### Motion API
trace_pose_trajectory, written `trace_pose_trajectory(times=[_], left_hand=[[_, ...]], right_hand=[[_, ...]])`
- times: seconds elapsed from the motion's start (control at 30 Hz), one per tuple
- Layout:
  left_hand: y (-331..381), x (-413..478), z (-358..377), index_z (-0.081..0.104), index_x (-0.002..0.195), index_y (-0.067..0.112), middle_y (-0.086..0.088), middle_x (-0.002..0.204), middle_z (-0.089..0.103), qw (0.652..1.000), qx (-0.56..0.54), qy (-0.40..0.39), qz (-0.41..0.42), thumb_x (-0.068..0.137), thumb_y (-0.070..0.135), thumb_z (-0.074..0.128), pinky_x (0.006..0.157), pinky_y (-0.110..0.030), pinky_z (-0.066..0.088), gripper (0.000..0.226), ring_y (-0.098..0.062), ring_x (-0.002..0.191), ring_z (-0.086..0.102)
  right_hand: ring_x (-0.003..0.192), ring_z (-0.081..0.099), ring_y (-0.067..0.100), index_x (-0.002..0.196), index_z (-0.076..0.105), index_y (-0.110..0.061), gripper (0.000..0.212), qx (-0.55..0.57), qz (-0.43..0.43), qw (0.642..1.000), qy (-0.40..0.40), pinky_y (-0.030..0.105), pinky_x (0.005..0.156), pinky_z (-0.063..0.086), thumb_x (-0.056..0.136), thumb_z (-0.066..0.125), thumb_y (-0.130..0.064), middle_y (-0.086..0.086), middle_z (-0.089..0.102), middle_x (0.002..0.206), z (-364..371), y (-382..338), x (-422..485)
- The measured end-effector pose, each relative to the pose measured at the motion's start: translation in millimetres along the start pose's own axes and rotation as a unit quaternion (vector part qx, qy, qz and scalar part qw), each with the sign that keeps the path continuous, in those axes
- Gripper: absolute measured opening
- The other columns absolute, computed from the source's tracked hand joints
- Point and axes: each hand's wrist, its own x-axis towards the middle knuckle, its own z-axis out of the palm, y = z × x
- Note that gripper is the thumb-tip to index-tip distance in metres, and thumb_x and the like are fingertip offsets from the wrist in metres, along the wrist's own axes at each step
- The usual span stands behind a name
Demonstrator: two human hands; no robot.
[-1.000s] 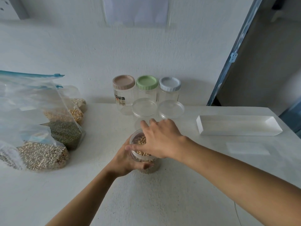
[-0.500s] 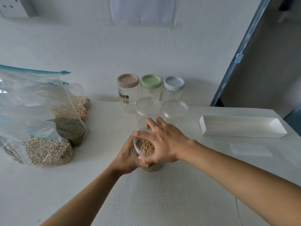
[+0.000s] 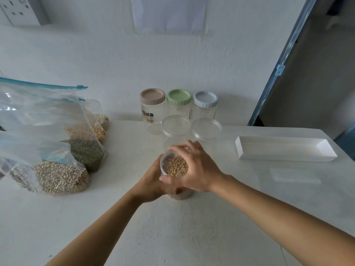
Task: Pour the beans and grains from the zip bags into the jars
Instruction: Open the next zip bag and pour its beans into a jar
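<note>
Head view: a white table [image 3: 172, 227] is seen from above, with both hands working at its centre.
Jar in hand: the filled jar [image 3: 172, 166] stands at centre, loaded nearly to the brim with tan beans. A clear lid appears to be seated on it, though this cannot be confirmed.
Right side: the right hand [image 3: 199, 169] is laid over the jar's top, with fingers and thumb curled round the rim.
Left side: the left hand [image 3: 151, 181] is wrapped round the jar's wall from 8 o'clock, fingers curled, so the jar is steadied on the table.
Stock at 9 o'clock: four loaded zip bags are grouped well apart from the jar: the pale bean bag [image 3: 57, 177], the green grain bag [image 3: 86, 152], the yellow grain bag [image 3: 86, 131] and the rear pale bag [image 3: 101, 119].
Jars at 12 o'clock: the pink-lidded jar [image 3: 152, 110], green-lidded jar [image 3: 179, 104] and grey-lidded jar [image 3: 205, 104] are lined against the wall. Two clear-lidded jars [image 3: 176, 125] are set just in front. All five are capped, and no contents are seen in them.
Item at 2 o'clock: a white tray [image 3: 284, 148] is noted.
Progress: one fill is judged done and is being closed. Four bags are left to be poured.
</note>
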Motion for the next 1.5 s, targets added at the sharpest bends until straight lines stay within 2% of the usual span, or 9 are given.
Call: trace_pose_trajectory(times=[0.1,0.27,0.4,0.5,0.73,0.9,1.13,1.33,1.5], left_hand=[[-1.8,-11.6,-19.1,0.031,0.151,0.04,0.016,0.146,0.05,0.995,0.002,-0.063,-0.075,0.077,0.019,0.089,0.116,-0.037,0.043,0.096,0.003,0.133,0.048],[6.9,-29.4,-28.5,0.044,0.15,0.033,0.015,0.15,0.053,0.982,-0.145,-0.033,-0.112,0.097,0.024,0.065,0.118,-0.045,0.039,0.058,-0.011,0.14,0.049],[19.3,-30.4,-16.6,0.036,0.153,0.046,0.024,0.155,0.043,0.98,-0.153,-0.035,-0.121,0.085,0.078,0.045,0.115,-0.038,0.039,0.076,-0.003,0.142,0.044],[23.7,-29.0,-4.0,0.038,0.141,0.061,0.042,0.133,0.052,0.983,-0.137,0.0,-0.121,0.091,0.079,0.04,0.103,-0.024,0.047,0.053,0.009,0.128,0.05],[34.8,-27.4,-3.7,0.049,0.132,0.043,0.04,0.111,0.065,0.982,-0.105,0.116,-0.107,0.102,0.038,0.045,0.081,-0.005,0.05,0.031,0.015,0.109,0.06],[35.8,-33.9,-17.7,0.051,0.13,0.043,0.036,0.113,0.067,0.973,-0.108,0.159,-0.128,0.098,0.041,0.047,0.08,-0.013,0.053,0.033,0.012,0.108,0.061],[32.9,-27.8,-39.0,0.058,0.123,0.037,0.028,0.108,0.072,0.959,-0.109,0.221,-0.138,0.091,0.043,0.05,0.088,-0.033,0.046,0.034,0.005,0.097,0.065],[21.6,-11.5,-67.6,0.063,0.121,0.026,0.009,0.105,0.074,0.955,-0.121,0.239,-0.126,0.098,0.03,0.052,0.081,-0.033,0.044,0.025,-0.012,0.098,0.061],[5.8,9.5,-94.1,0.065,0.12,0.019,0.001,0.103,0.074,0.961,-0.121,0.221,-0.111,0.104,0.018,0.051,0.072,-0.015,0.05,0.021,-0.011,0.092,0.064]], right_hand=[[0.129,0.04,0.007,0.149,0.037,-0.036,0.099,0.196,0.049,0.979,-0.007,0.036,0.109,0.044,0.067,0.08,-0.072,-0.011,0.045,0.136,10.3,20.6,-15.5],[0.134,0.043,-0.008,0.151,0.029,-0.04,0.107,0.33,0.09,0.939,-0.03,0.018,0.108,0.04,0.065,0.092,-0.053,-0.019,0.046,0.148,17.6,33.1,-29.4],[0.124,0.053,-0.005,0.139,0.041,-0.036,0.099,0.347,0.103,0.932,0.024,0.023,0.102,0.051,0.058,0.09,-0.063,-0.02,0.056,0.134,27.3,27.5,-35.4],[0.116,0.06,0.002,0.13,0.047,-0.03,0.095,0.323,0.096,0.938,0.084,0.028,0.093,0.057,0.055,0.089,-0.069,-0.015,0.061,0.126,31.7,22.7,-37.5],[0.115,0.056,0.003,0.143,0.042,-0.036,0.105,0.24,0.094,0.963,0.081,0.026,0.09,0.056,0.057,0.073,-0.088,-0.015,0.054,0.13,38.2,14.1,-24.8],[0.122,0.054,0.002,0.152,0.035,-0.032,0.095,0.222,0.028,0.975,0.018,0.024,0.094,0.056,0.076,0.066,-0.08,-0.009,0.052,0.142,26.7,18.1,-4.6],[0.12,0.056,0.021,0.114,0.072,-0.023,0.049,-0.034,-0.132,0.977,0.166,0.041,0.096,0.049,0.088,0.057,-0.062,0.002,0.059,0.127,32.5,1.8,31.7],[0.117,0.056,0.02,0.108,0.073,-0.022,0.045,-0.109,-0.14,0.969,0.172,0.045,0.098,0.037,0.091,0.056,-0.06,-0.004,0.068,0.118,39.6,-7.1,64.3],[0.118,0.056,0.02,0.108,0.073,-0.023,0.044,-0.124,-0.106,0.974,0.155,0.048,0.102,0.038,0.091,0.058,-0.06,-0.005,0.068,0.117,40.8,-10.9,90.9]])
